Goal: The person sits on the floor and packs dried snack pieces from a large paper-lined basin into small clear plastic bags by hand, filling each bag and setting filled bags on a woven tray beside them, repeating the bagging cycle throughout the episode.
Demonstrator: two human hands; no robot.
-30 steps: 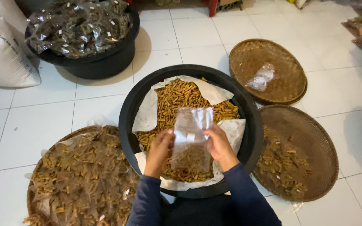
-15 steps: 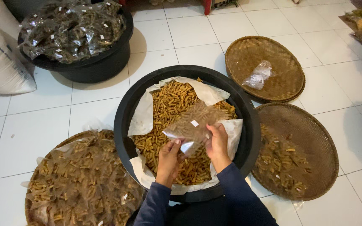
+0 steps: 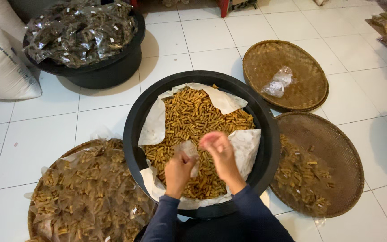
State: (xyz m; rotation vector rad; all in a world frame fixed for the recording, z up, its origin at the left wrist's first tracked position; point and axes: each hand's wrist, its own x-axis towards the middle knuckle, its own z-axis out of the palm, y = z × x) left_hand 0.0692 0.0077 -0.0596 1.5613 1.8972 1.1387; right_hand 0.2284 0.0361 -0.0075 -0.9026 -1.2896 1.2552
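Over one black tub (image 3: 133, 134) of golden snack sticks (image 3: 193, 114), my left hand (image 3: 178, 172) has its grip pinching one clear plastic bag (image 3: 190, 151); my right hand (image 3: 220, 150) is blurred, its grip impossible to judge. Three woven trays (image 3: 287, 74) and a second tub (image 3: 99, 74) stand on the floor.

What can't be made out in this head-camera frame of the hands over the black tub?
- Right hand, head view: motion-blurred, so finger positions are unclear.
- Clear bag at the left hand: mostly hidden by the hands; how full it is cannot be told.
- Black tub: its near rim is covered by the person's dark sleeves.
- Left woven tray of filled packets: cut off by the bottom edge.
- White sack: cut off by the left edge.
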